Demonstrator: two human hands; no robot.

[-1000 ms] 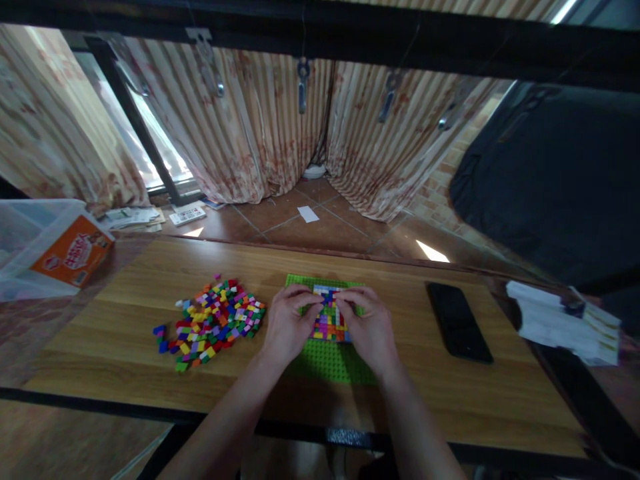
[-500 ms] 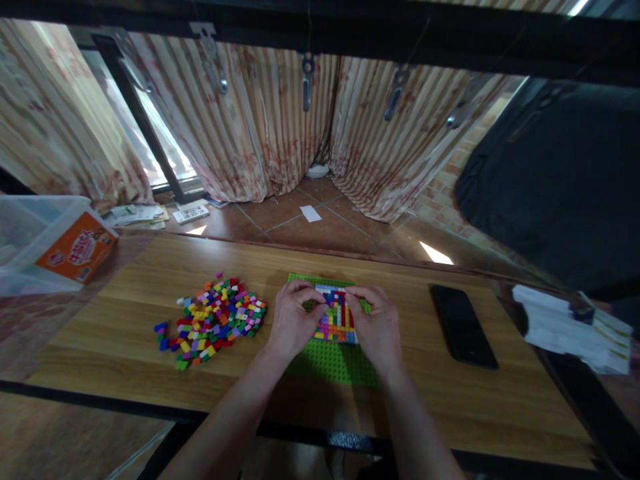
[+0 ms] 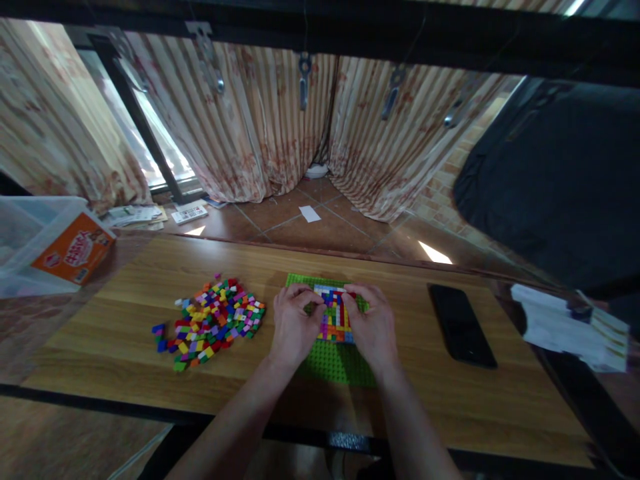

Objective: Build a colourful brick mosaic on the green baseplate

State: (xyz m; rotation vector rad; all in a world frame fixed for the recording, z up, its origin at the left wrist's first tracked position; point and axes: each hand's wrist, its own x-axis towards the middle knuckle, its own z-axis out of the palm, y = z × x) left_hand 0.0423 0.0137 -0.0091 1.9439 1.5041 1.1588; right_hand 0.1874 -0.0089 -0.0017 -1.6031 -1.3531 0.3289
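A green studded baseplate (image 3: pixel 336 367) lies on the table in front of me. On it sits a flat, multicoloured block of toy building bricks (image 3: pixel 334 325), with a pale blue row along its far edge. My left hand (image 3: pixel 296 327) is at the block's left side, thumb and index finger pinched together over its edge. On the right side my right hand (image 3: pixel 373 327) has its thumb and fingers closed at the block's upper right. A bit of red shows by the right fingertips. Whatever lies between the fingertips of either hand is too small or hidden to make out.
A pile of loose coloured bricks (image 3: pixel 215 321) spreads to the left on the wooden table (image 3: pixel 150 280). A black phone (image 3: pixel 463 325) lies to the right. A clear plastic box (image 3: pixel 43 280) stands beyond the left end, and papers (image 3: pixel 565 327) lie past the right end.
The right fingers have shifted slightly, and a bit of red now shows beside them. The left hand stays pinched at the block's left edge. The whole view has slid a little.
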